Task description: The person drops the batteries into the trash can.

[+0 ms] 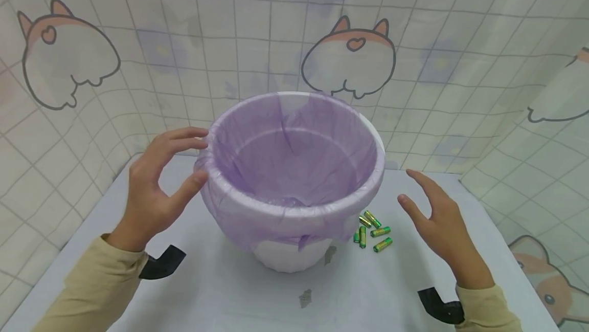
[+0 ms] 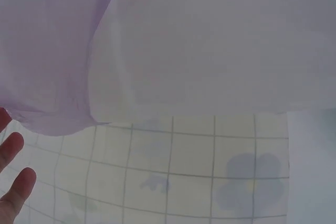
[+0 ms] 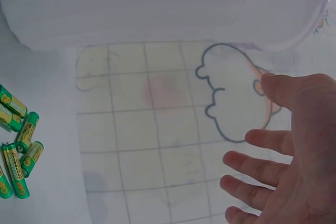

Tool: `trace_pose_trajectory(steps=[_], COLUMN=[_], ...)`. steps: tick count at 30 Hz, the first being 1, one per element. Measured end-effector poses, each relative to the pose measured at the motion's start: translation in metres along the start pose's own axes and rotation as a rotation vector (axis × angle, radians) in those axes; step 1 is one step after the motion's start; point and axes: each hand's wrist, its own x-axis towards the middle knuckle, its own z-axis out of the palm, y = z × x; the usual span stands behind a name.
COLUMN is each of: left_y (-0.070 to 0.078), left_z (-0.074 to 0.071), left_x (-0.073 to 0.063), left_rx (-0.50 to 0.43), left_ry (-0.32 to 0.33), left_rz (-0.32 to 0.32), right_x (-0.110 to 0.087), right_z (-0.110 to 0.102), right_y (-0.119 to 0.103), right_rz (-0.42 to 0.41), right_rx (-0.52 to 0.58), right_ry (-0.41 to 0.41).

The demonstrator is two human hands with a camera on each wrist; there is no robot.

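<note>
A white trash can (image 1: pixel 287 259) stands upright on the table, lined with a thin purple trash bag (image 1: pixel 294 229) folded over its rim. My left hand (image 1: pixel 154 189) is at the can's left side, thumb and fingers spread by the rim; whether the fingertips touch the bag I cannot tell. To the right of the can, my right hand (image 1: pixel 439 222) hovers apart from it, fingers loosely extended and holding nothing. Several green and yellow batteries (image 1: pixel 381 231) lie between the can and that hand; the right wrist view shows these batteries (image 3: pixel 29 132) too.
Behind and at both sides hangs a white checked curtain (image 1: pixel 248 30) with cartoon animals. The white table (image 1: pixel 239 301) has small grey patches near the can's foot. Black straps (image 1: pixel 165 263) hang at both wrists.
</note>
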Motion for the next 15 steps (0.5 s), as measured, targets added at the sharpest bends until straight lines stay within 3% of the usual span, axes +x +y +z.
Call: trace_pose_trajectory(steps=[8, 15], left_y=[0.005, 0.007], left_z=[0.007, 0.013], left_x=[0.002, 0.003], left_rx=[-0.056, -0.218], left_ry=[0.046, 0.062], left_rz=[0.017, 0.047], right_x=[0.0, -0.001], right_z=[0.005, 0.009], right_y=[0.002, 0.003], right_rz=[0.009, 0.019], right_rx=[0.019, 0.018], right_ry=[0.008, 0.026])
